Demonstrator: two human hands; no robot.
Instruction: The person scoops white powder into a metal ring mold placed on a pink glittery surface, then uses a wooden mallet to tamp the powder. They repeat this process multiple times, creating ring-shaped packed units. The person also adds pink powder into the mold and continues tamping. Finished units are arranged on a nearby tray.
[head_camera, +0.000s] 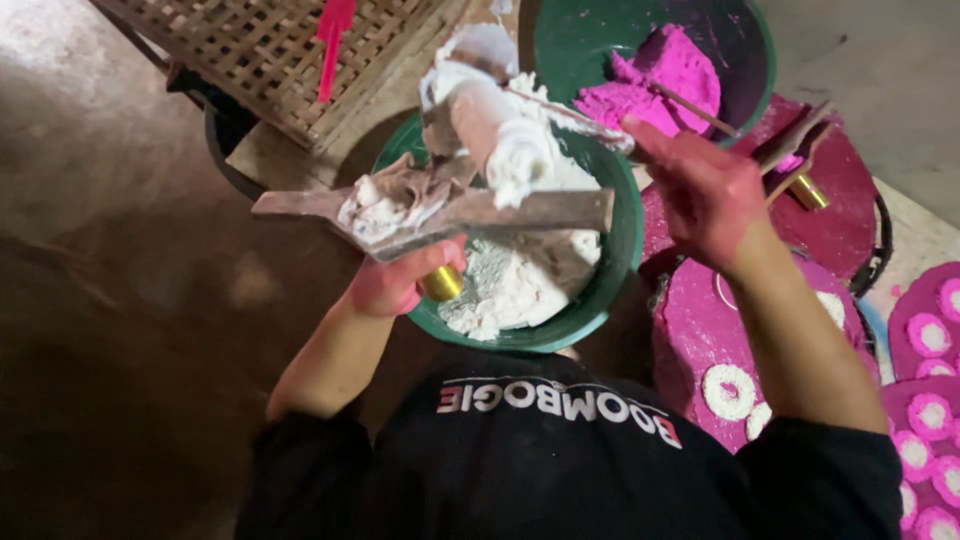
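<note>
White paste (385, 200), lumpy and wet, is carried on a flat blade (450, 212) gripped by the left hand (395, 285); a thin stick (560, 108) is pinched in the pink-stained right hand (705, 190).

Matt white paste (520, 270) fills a smooth green plastic basin (620, 250); woven bamboo mat (270, 50) looks rough.

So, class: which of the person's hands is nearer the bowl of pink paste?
Right. The right hand sits just below the bowl of pink paste, near its rim; the left hand is farther away, beyond the green bowl of white paste.
</note>
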